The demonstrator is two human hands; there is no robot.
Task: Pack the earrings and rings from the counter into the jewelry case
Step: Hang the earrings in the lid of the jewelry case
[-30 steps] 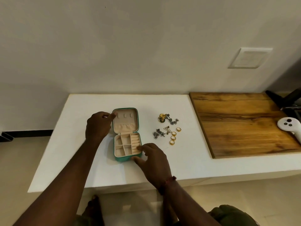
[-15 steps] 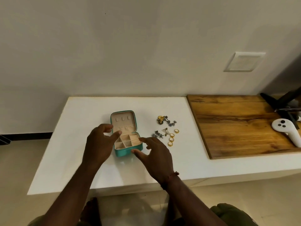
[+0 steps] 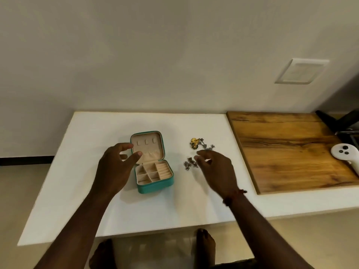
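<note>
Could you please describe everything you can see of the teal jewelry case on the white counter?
The jewelry case is small and square with rounded corners, teal outside and lined in a beige, velvety-looking material. It stands open on the white counter, lid raised at the back. The lid lining shows three small tabs above a gathered pocket. The base holds several empty compartments and a ridged ring section. The left hand overlaps its left edge; contact is unclear.

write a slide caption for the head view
Right hand reaches toward silver earrings beside the open teal jewelry case.

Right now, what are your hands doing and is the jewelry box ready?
Left hand open, beside the jewelry case. Right hand open, over the earrings, holding nothing. Case lid up, compartments empty. Nothing in the way.
</note>
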